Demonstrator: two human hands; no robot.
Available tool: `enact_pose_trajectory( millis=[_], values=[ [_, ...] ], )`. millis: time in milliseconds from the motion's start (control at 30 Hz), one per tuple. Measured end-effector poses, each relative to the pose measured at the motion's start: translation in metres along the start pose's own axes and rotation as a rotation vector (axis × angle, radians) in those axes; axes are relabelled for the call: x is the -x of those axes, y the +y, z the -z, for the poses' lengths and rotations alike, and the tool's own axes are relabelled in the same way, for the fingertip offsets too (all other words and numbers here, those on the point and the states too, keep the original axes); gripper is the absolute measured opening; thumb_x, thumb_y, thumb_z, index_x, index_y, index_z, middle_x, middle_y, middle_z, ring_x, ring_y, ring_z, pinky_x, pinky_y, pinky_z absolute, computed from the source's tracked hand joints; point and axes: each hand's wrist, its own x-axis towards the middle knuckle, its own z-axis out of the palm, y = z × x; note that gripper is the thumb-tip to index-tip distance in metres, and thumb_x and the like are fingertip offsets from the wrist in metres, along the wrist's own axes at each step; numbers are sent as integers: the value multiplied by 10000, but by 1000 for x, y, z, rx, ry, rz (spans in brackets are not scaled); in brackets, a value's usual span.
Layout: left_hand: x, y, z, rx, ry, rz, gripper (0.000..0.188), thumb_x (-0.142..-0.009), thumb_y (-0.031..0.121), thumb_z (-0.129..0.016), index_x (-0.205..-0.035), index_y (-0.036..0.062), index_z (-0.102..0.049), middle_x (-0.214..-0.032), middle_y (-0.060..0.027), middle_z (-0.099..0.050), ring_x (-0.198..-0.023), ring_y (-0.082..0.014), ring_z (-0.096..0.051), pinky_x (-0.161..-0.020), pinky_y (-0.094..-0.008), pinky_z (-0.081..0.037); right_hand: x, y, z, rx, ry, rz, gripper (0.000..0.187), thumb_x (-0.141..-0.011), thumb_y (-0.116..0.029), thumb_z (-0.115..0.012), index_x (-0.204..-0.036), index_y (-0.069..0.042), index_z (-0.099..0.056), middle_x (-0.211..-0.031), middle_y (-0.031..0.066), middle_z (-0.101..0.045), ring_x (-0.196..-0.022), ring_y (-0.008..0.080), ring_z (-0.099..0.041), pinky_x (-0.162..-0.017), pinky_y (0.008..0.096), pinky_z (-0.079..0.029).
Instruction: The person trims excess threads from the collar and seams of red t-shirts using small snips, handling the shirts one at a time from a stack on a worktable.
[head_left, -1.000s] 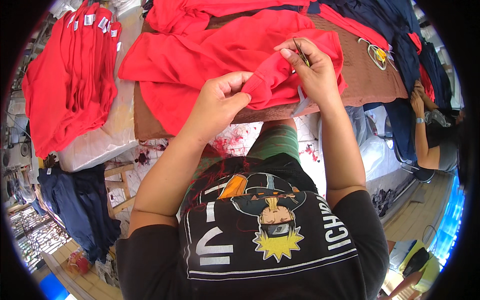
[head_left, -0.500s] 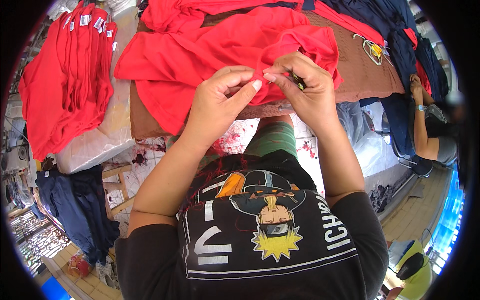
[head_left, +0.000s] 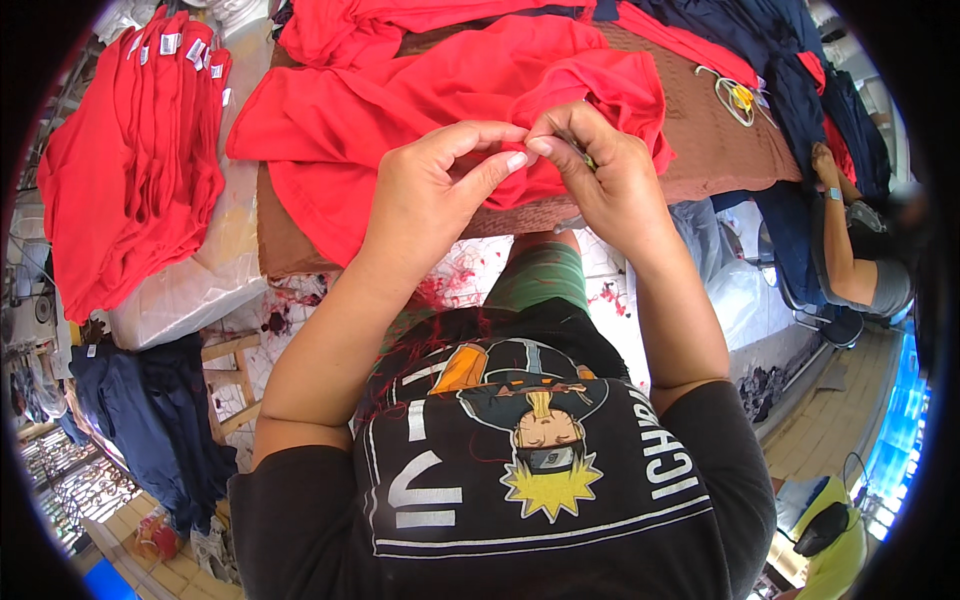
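A red garment (head_left: 400, 95) lies rumpled over the brown cloth-covered table (head_left: 725, 160) before me. Over its near edge, my left hand (head_left: 440, 175) is closed, with a bit of the red cloth between thumb and forefinger. The fingertips of my right hand (head_left: 600, 170) meet those of the left, pinched at the same spot of cloth. Something small, dark and yellow-green shows behind the right thumb, mostly hidden in the palm; its kind cannot be made out.
Red garments with white tags (head_left: 140, 150) are stacked at the left on a plastic-wrapped block (head_left: 190, 295). Dark blue clothes (head_left: 150, 410) hang below them. A looped white cord with a yellow piece (head_left: 738, 98) lies at the table's right. Beyond it, another person's arm (head_left: 838, 220) reaches to dark cloth.
Both hands have shifted slightly left, and their fingertips have come closer together. The small dark thing in the right palm shows less now. The view has moved a little.
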Motion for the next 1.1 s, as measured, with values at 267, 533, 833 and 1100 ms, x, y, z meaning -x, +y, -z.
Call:
enact_pose_trajectory(
  millis=[267, 533, 833, 1100],
  values=[
    [-3, 21, 5, -273, -58, 48, 130, -863, 80, -675, -964, -1, -682, -875, -49, -714, -785, -60, -629, -691, -222, -499, -9, -10, 9, 375, -92, 194, 211, -813, -177, -706, -957, -86, -583, -826, 95, -652, -737, 288, -664, -604, 366, -524],
    [-7, 9, 19, 129, -192, 231, 138, -938, 113, -609, -1004, -8, -602, -909, -35, -670, -806, -71, -625, -698, -218, -513, -15, -20, 33, 210, -85, 129, 305, -800, -195, -720, -1038, -59, -586, -922, 104, -657, -840, 303, -657, -693, 366, -517],
    [-5, 25, 20, 338, -182, 368, 199, -948, 148, -591, -1031, -32, -610, -869, -73, -674, -745, -115, -663, -677, -243, -555, -7, -20, 38, 158, -206, 112, 157, -812, -118, -675, -948, -55, -626, -868, 102, -641, -808, 313, -633, -673, 376, -498],
    [-4, 20, 14, 258, -161, 271, 194, -951, 168, -592, -1037, -5, -603, -884, -58, -673, -741, -95, -659, -650, -232, -543, -10, -23, 34, 222, -245, 160, 147, -817, -147, -668, -937, -75, -622, -866, 99, -640, -810, 309, -626, -639, 402, -483]
  ],
)
